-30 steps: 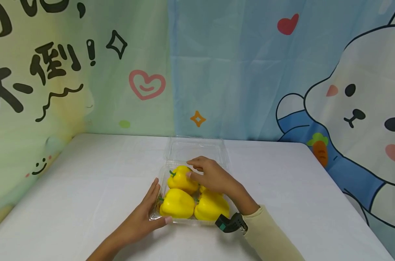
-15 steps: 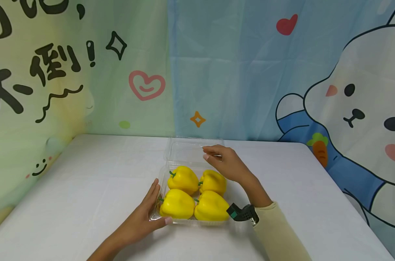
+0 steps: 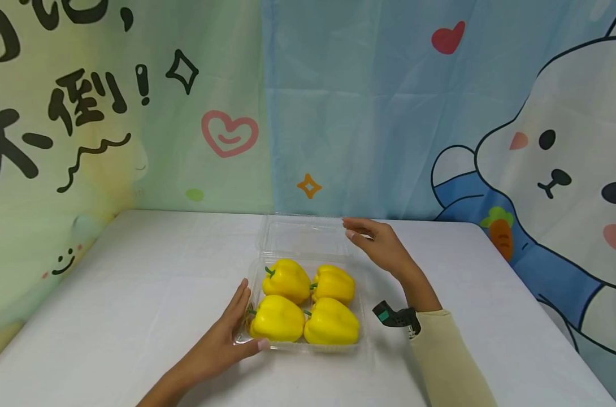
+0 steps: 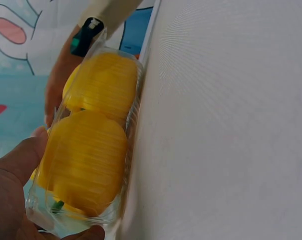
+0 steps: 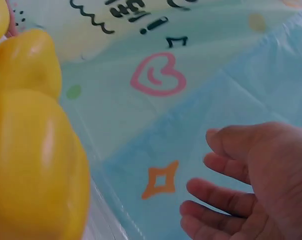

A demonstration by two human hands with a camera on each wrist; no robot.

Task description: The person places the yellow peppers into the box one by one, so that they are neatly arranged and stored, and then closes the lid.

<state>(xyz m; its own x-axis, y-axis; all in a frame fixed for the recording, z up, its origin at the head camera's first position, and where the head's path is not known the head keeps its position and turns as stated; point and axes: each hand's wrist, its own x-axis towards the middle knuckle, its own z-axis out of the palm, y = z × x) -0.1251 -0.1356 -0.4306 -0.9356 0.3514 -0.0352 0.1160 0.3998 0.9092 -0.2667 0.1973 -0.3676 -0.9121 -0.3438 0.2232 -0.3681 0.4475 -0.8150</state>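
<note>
Several yellow bell peppers (image 3: 276, 318) with green stems sit in two rows inside a clear plastic clamshell box (image 3: 315, 347). Its transparent lid (image 3: 308, 236) lies folded back behind it. My left hand (image 3: 222, 336) grips the box's front left corner, fingers along the left side and thumb over the front edge. In the left wrist view the peppers (image 4: 86, 162) show through the box wall beside the left thumb (image 4: 26, 157). My right hand (image 3: 381, 243) is at the right edge of the lid, fingers loosely bent, holding nothing. The right wrist view shows that hand (image 5: 270, 175) with fingers spread apart.
The box stands on a white-covered table (image 3: 135, 271). Behind the table hangs a printed curtain (image 3: 369, 130) with cartoon figures, hearts and lettering. A black band (image 3: 397, 316) is on my right wrist, by a beige sleeve (image 3: 450, 350).
My right hand has moved from over the peppers to the right and back, to beside the lid, uncovering the back right pepper. The left hand stays at the box corner.
</note>
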